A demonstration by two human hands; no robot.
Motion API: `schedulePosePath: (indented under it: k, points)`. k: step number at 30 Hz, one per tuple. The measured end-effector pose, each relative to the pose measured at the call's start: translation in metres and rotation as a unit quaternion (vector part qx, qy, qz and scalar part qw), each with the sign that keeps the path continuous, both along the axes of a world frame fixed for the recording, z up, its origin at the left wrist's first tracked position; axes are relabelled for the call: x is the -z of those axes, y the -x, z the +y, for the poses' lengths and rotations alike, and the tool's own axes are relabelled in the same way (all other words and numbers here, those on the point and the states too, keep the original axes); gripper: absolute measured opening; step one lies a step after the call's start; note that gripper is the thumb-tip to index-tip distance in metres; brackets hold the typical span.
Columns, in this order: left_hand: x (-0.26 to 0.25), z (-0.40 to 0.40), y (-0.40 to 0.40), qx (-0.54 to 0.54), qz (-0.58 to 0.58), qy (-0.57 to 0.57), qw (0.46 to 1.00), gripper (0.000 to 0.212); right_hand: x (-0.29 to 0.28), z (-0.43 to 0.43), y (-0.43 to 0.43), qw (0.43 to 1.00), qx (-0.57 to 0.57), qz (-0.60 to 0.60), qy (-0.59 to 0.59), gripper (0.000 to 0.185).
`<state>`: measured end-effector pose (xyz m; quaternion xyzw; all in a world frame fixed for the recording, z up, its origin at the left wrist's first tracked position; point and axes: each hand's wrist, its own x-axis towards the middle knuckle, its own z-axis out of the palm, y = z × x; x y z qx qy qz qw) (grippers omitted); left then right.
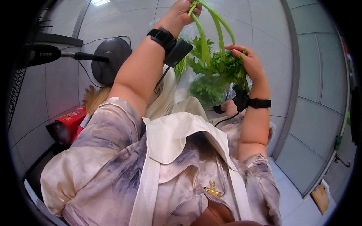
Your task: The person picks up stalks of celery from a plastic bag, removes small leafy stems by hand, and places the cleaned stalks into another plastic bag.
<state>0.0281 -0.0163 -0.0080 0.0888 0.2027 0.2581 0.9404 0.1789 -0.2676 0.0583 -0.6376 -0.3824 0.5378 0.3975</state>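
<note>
At the top of the view my left hand (185, 12) grips the stalk ends of a few leafy celery stalks (219, 34). They hang down and spread toward their leaves. My right hand (250, 63) holds the leafy end of the celery, with thumb and fingers around a stem and its leaves. Beneath the leaves is a clear plastic bag (210, 91) with more green leaves in it or behind it. Thin green stems (181, 67) show beside my left forearm, partly hidden by it.
Left on the grey tiled floor (271, 56) stands a round black base (110, 60) with a pole and cord. A straw broom (96, 97) and a red packet (69, 120) lie near my left side. Frosted panels (311, 84) line the right. A cream apron (181, 135) covers my front.
</note>
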Motion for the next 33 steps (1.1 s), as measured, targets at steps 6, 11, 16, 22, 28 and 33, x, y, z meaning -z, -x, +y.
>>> schedulePosePath:
  k: [6, 11, 16, 22, 28, 33]
  points:
    - [-0.004, -0.003, -0.002, -0.023, 0.006, 0.026, 0.999, 0.019, 0.014, 0.006, 0.015, 0.999, -0.008, 0.033, -0.025, 0.027]
    - [0.006, 0.002, -0.001, -0.019, 0.006, 0.007, 1.000, 0.021, 0.003, 0.007, 0.033, 0.976, -0.036, 0.215, -0.013, 0.033]
    - [-0.011, -0.011, -0.005, 0.056, -0.040, -0.013, 0.998, 0.025, 0.020, 0.001, 0.024, 0.932, -0.052, 0.358, 0.005, 0.033]
    - [-0.023, -0.021, -0.009, 0.083, -0.087, -0.023, 0.992, 0.026, 0.004, -0.006, 0.056, 0.875, -0.041, 0.483, -0.023, 0.028]
    - [-0.024, -0.025, -0.011, 0.090, -0.106, -0.015, 0.990, 0.026, 0.018, -0.013, 0.074, 0.735, -0.020, 0.676, -0.058, 0.024]
    - [-0.024, -0.028, -0.016, 0.097, -0.123, 0.012, 0.988, 0.026, 0.013, -0.018, 0.085, 0.761, 0.053, 0.643, -0.072, 0.019]
